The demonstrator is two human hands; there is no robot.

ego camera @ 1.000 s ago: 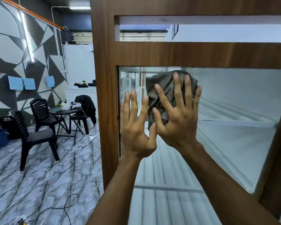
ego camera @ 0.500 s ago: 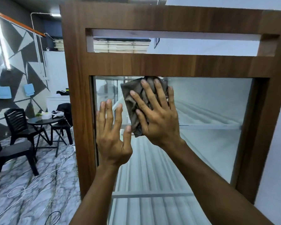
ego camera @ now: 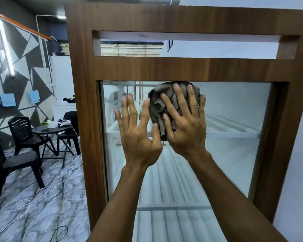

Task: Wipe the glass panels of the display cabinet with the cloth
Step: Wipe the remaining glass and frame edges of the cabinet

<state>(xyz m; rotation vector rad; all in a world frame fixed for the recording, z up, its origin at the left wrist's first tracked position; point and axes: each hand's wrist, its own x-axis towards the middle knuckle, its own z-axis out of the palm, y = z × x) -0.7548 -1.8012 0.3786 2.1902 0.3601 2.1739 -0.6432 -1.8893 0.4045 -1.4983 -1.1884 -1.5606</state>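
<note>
A wooden display cabinet [ego camera: 84, 105] fills the view, with a large glass panel [ego camera: 231, 154] set in its frame. My right hand [ego camera: 185, 126] presses a crumpled grey-brown cloth [ego camera: 157, 102] flat against the glass, just under the top rail of the frame, fingers spread and straight. My left hand [ego camera: 138, 135] lies flat on the glass directly left of the cloth, fingers straight and pointing up, thumb touching the cloth's lower edge. White shelves show through the glass.
To the left stand black plastic chairs [ego camera: 19, 151] and a round black table [ego camera: 49, 131] on a marbled floor, with white and black cables [ego camera: 42, 194] trailing across it. A white wall [ego camera: 297, 172] closes in on the cabinet's right side.
The cloth and my right hand have slid up and to the right along the glass, reaching the top rail. My left hand followed beside it. The view has shifted so more of the cabinet shows.
</note>
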